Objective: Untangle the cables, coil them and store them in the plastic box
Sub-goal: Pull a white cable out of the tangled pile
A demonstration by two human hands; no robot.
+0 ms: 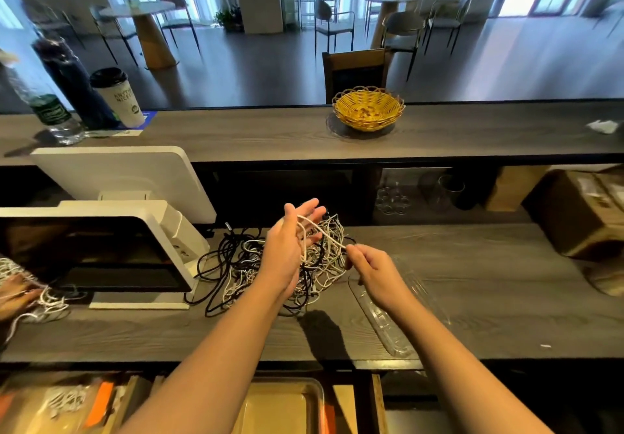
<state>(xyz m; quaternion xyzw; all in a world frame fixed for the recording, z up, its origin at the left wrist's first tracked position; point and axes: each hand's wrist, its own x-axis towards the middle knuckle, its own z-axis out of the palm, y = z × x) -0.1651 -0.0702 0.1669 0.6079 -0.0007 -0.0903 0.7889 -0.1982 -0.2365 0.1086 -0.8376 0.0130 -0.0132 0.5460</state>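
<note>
A tangled heap of black and white cables (246,265) lies on the grey wooden counter (489,298), just right of the screen. My left hand (290,244) is raised over the heap with straight, spread fingers, and a white cable (320,231) is looped around them. My right hand (368,270) pinches that same white cable at its near end, to the right of the heap. The clear plastic box (388,319) lies flat on the counter under my right forearm.
A white point-of-sale screen (101,251) stands at the left, with another person's hand (17,295) and white cables beside it. On the upper shelf are a yellow wicker basket (368,107), a paper cup (118,97) and bottles. Cardboard boxes (587,211) sit at the right.
</note>
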